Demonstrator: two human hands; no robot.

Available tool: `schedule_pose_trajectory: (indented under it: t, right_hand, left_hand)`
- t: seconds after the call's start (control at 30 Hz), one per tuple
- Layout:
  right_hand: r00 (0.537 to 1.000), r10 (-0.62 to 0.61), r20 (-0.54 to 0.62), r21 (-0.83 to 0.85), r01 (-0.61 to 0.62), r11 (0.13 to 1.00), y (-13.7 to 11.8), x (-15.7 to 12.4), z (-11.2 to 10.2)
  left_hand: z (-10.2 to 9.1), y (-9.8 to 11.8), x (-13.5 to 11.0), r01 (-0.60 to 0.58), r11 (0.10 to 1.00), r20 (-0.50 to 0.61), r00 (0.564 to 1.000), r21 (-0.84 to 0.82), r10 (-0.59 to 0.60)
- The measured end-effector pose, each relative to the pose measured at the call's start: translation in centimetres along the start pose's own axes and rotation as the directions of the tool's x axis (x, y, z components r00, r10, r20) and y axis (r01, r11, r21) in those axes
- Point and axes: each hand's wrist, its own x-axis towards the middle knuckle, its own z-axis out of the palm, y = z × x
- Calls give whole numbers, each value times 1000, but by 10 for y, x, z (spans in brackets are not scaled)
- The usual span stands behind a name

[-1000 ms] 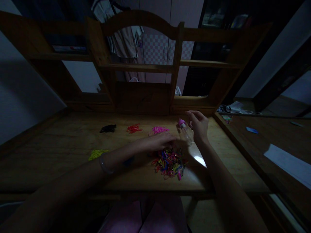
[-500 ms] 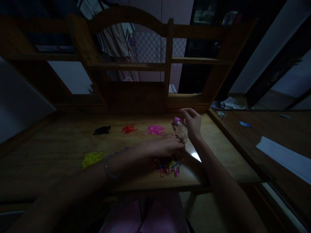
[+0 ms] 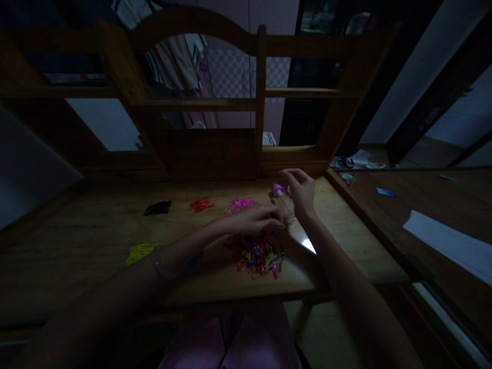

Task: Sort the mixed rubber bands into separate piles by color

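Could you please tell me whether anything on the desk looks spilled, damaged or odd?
Nothing looks clearly spilled or damaged. Only the mixed-colour pile near the left hand stands out: it is jumbled, while the red pile and pink pile each show one colour.

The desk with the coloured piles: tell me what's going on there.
A person is sorting small coloured bands by hand. The left hand pinches a yellow band above the mixed pile. The right hand is raised beside a clear bottle; whether it holds anything is unclear. Black, red and pink bands lie in separate piles farther back, with a yellow pile nearer on the left. Some blue bands show partly behind the left arm.
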Motion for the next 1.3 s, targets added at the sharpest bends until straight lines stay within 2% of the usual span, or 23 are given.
schedule_pose_trajectory:
  t: [0.13, 0.33, 0.5, 0.53, 0.6, 0.73, 0.8, 0.83, 0.93, 0.97, 1.0, 1.03, 1.13, 1.23, 1.3]
  right_hand:
    - [1000, -17, 10, 0, 17, 1000, 0, -1, 0]
    - [1000, -10, 5, -23, 10, 1000, 3, 0, 1]
    - [1000, 1, 12, 0, -1, 1000, 2, 1, 0]
    - [999, 5, 44, 9, -5, 1000, 2, 0, 0]
    - [983, 17, 182, 25, -22, 999, 0, -2, 1]
    - [875, 35, 482, -9, -35, 999, -8, -11, 4]
    - [787, 73, 613, -65, -42, 997, -13, -17, 4]
    - [706, 114, 699, -112, -50, 993, -15, -19, 4]
    - [398, 244, 884, -262, -11, 965, -24, -28, 3]
    - [331, 264, 906, -286, 17, 958, -26, -31, 4]
    - [293, 270, 917, -293, 38, 955, -28, -34, 5]
    - [276, 266, 924, -288, 44, 957, -29, -36, 7]
    - [271, 264, 926, -270, -14, 963, -28, -41, 14]
    - [294, 298, 908, -294, -61, 954, -23, -42, 17]
    - [319, 325, 890, -317, -78, 945, -21, -40, 17]
  left_hand:
    - [-8, -6, -7, 178, 954, -84, 975, -242, -204]
    - [-8, -12, -22, 299, 794, -51, 923, -528, -382]
    - [-4, -9, -32, 372, 742, -25, 886, -557, -463]
    - [-3, -8, -34, 363, 743, -37, 887, -562, -461]
    - [-3, -7, -39, 331, 743, -76, 887, -582, -455]
    - [-4, -7, -53, 292, 733, -159, 864, -615, -477]
    - [-4, -7, -61, 287, 739, -190, 852, -610, -487]
    - [-4, -7, -65, 283, 745, -206, 848, -604, -489]
    - [-3, -7, -74, 273, 756, -243, 835, -595, -494]
    - [-3, -7, -77, 273, 760, -263, 825, -590, -501]
    - [-2, -7, -79, 275, 767, -290, 810, -579, -509]
    - [0, -7, -80, 279, 778, -322, 793, -563, -517]
    - [5, -6, -80, 282, 810, -419, 741, -514, -524]
    - [5, 0, -85, 287, 819, -467, 707, -497, -531]
    - [-1, 9, -99, 315, 852, -509, 695, -419, -507]
